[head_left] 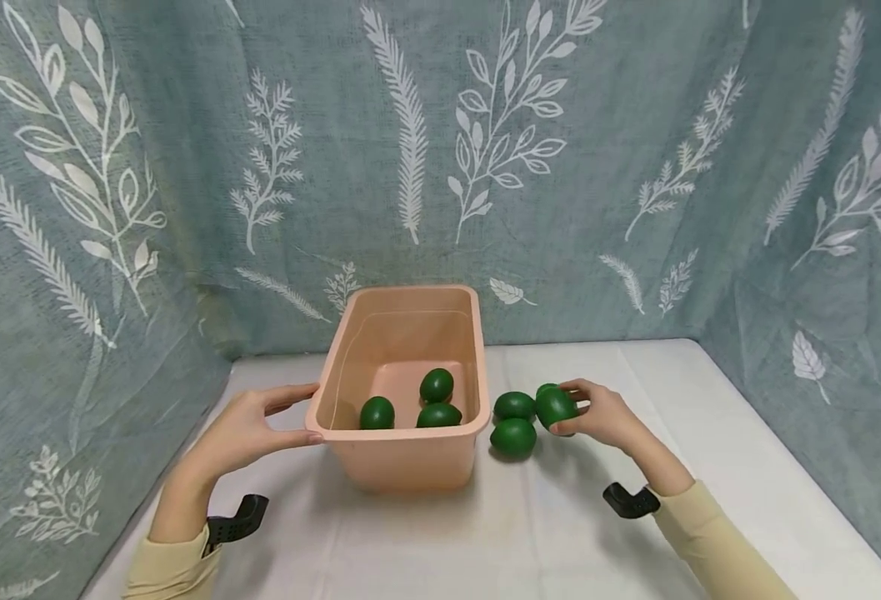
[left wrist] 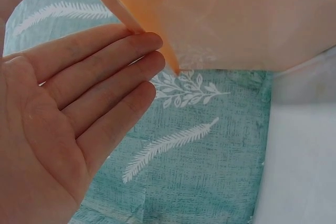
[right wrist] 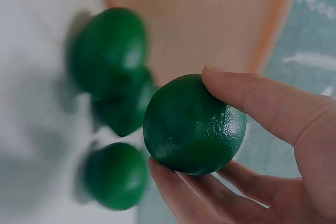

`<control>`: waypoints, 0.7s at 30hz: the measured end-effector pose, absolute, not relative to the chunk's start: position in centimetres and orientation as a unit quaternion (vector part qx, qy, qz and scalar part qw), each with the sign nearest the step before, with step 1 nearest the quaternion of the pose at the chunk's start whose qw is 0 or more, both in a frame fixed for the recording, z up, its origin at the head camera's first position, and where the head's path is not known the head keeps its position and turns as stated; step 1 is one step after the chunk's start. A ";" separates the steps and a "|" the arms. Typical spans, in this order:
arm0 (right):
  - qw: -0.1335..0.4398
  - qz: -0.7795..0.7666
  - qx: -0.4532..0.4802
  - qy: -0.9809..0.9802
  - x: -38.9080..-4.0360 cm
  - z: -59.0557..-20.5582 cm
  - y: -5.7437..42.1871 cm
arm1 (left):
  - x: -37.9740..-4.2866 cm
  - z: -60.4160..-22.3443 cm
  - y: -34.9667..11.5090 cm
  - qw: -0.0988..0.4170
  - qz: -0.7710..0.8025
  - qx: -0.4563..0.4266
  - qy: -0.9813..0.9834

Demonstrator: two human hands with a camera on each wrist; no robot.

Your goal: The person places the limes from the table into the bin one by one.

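A peach-coloured plastic tub [head_left: 406, 460] stands on the white table with three green limes in it, one lime [head_left: 377, 413] at the near left. My left hand [head_left: 237, 432] is at the tub's left rim, its fingers straight and their tips right at the edge. With thumb and fingertips, my right hand [head_left: 603, 413] grips a glossy lime [right wrist: 194, 124] to the right of the tub. Close by lie three more limes: a near one [head_left: 513, 438], one behind it [head_left: 515, 406], and one [head_left: 548, 388] mostly hidden behind the held lime.
The white tabletop [head_left: 440, 550] ends at a teal cloth backdrop [head_left: 320, 167] with white leaf prints, which rises behind and along both sides. A black strap mount [head_left: 237, 520] sits on my left wrist, another [head_left: 630, 502] on my right.
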State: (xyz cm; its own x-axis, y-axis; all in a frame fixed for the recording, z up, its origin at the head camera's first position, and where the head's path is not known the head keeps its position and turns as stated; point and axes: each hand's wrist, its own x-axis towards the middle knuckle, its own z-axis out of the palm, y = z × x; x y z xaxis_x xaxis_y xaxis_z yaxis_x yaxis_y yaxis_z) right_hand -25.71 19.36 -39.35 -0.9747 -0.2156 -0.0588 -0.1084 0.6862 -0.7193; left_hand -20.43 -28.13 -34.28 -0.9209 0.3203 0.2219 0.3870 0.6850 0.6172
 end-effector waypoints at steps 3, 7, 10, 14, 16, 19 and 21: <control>0.069 -0.383 -0.098 0.916 -26.0 -37.5 19.0 | -20.3 -34.4 -28.0 0.044 -0.348 -0.193 -0.916; 0.059 -0.377 -0.114 0.917 -26.5 -34.8 18.0 | -20.3 -34.4 -28.0 0.044 -0.346 -0.190 -0.917; 0.058 -0.376 -0.130 0.916 -26.7 -33.0 16.9 | -20.3 -34.3 -28.3 0.045 -0.344 -0.193 -0.918; 0.061 -0.376 -0.141 0.914 -26.8 -31.2 15.3 | -20.3 -34.1 -28.4 0.043 -0.346 -0.202 -0.915; 0.063 -0.372 -0.148 0.914 -26.9 -30.4 14.4 | -20.3 -34.1 -28.4 0.043 -0.346 -0.201 -0.915; 0.064 -0.365 -0.158 0.915 -27.2 -29.5 13.2 | -20.2 -34.2 -28.5 0.045 -0.345 -0.199 -0.916; 0.066 -0.361 -0.168 0.915 -27.5 -29.0 12.3 | -20.2 -34.2 -28.5 0.045 -0.345 -0.197 -0.916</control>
